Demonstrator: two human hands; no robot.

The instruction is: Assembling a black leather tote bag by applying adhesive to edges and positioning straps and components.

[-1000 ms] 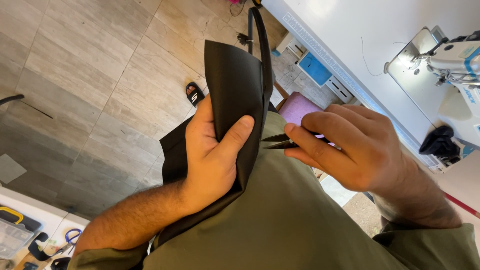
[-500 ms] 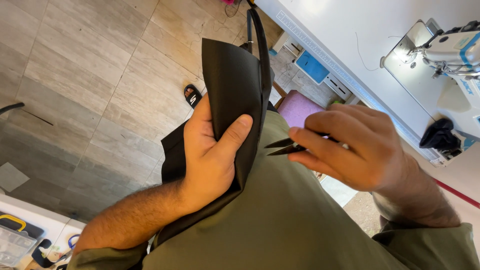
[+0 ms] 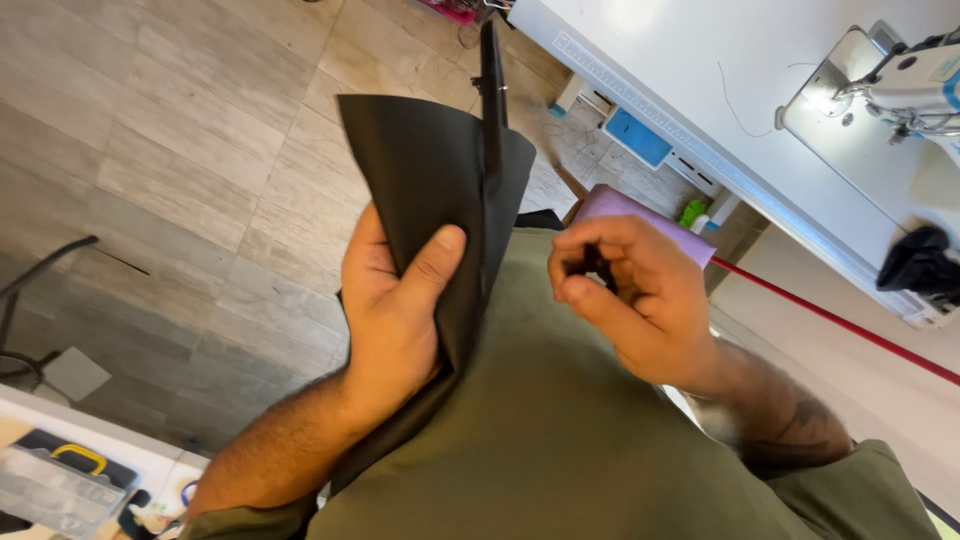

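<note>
One black fabric piece [image 3: 430, 190], long axis upward.

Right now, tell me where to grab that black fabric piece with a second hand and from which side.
Grip the black fabric piece at its free upper-left corner, coming from the left. The left hand already pinches the lower middle, and the stiff black strap runs along the right edge, so only that corner hangs clear.

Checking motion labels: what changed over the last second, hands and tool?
The right hand has curled shut around the small dark snips, whose blades pointed at the fabric before; now only a dark bit shows between the fingers, and the hand sits slightly apart from the fabric. The left hand still pinches the black fabric piece with the thumb on top, the strap upright behind it.
</note>
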